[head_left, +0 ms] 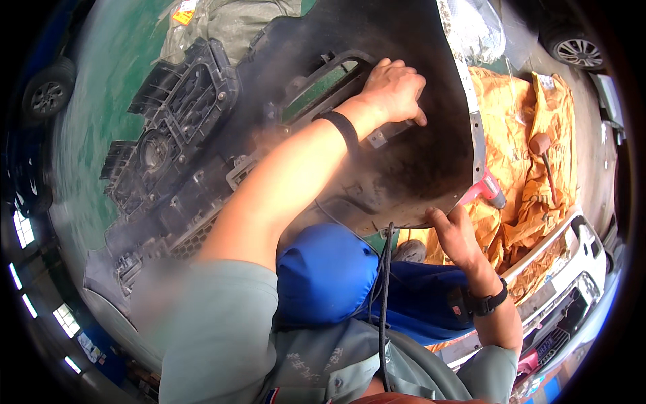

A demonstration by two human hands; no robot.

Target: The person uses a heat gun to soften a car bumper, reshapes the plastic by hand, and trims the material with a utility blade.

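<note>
A large black car bumper (431, 161) lies with its inner side toward me, tilted across my knees. My left hand (396, 93), with a black band on its wrist, reaches deep into the bumper's hollow. Its fingers are curled in and the thumb points down; whatever they hold is hidden. Just below it sits a small metal bracket (378, 139). My right hand (459, 237) grips the bumper's near right edge, thumb over the rim. Farther left, black grille and lamp-housing parts (192, 101) are fixed to the bumper.
Beyond the right edge, a red power tool (488, 192) and a mallet (540, 143) lie on orange-brown wrapping paper (501, 101). A white bumper (579, 269) stands at lower right. A grey sack (235, 23) lies on the green floor (101, 155). Cars are parked on both sides.
</note>
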